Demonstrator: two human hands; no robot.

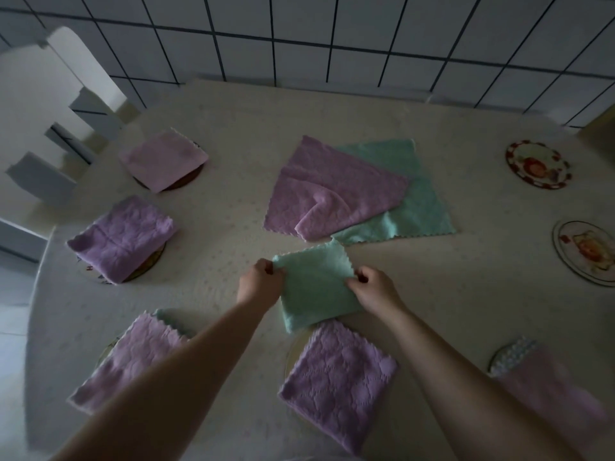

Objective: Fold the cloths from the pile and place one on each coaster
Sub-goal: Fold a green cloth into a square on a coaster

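A folded mint-green cloth [314, 287] lies at the table's middle front. My left hand [261, 282] pinches its left edge and my right hand [374, 289] pinches its right edge. Behind it sits the pile: a pink cloth [332, 191] rumpled on top of a flat green cloth [419, 211]. Folded cloths cover coasters at far left [163, 161], left [121, 237], near left [133, 357], near middle [336, 377] and near right [549, 387]. Two coasters on the right, a far one [537, 164] and a nearer one [589, 252], are bare.
A pale tablecloth covers the table [233, 128]. A white chair [56, 128] stands at the table's left. A white tiled wall [332, 34] runs behind the far edge.
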